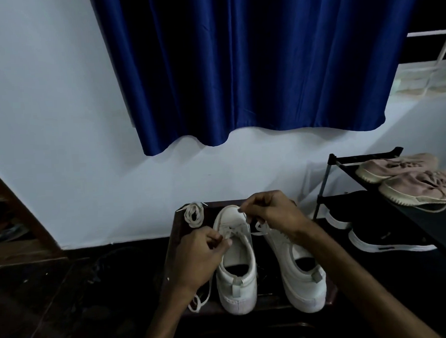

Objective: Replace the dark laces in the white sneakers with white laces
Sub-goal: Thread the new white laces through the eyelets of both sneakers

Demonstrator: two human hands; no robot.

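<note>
Starting just left of the left white sneaker (236,266), beyond its toe end: a coiled white lace (193,214) lies on the low dark table (173,224). Nearer the camera on that same side, a loose lace end (199,303) trails beside the heel. Now the left hand (203,252), right up against the sneaker's left flank, fingers curled, pinching the white lace (229,231) that crosses the eyelets. The sneaker stands upright, toe pointing away at the wall. Over its toe, the right hand (270,213) is clenched too, fingertips nipping a strand of that lace and holding it up. Just right of the sneaker stands its partner, the right white sneaker (299,268), side by side with it, its front hidden under the right wrist. Farther right, a black shoe rack (331,178) carries pink sneakers (419,184) on top and black sneakers (369,228) below. High above the sneaker, a blue curtain (250,64) hangs.
</note>
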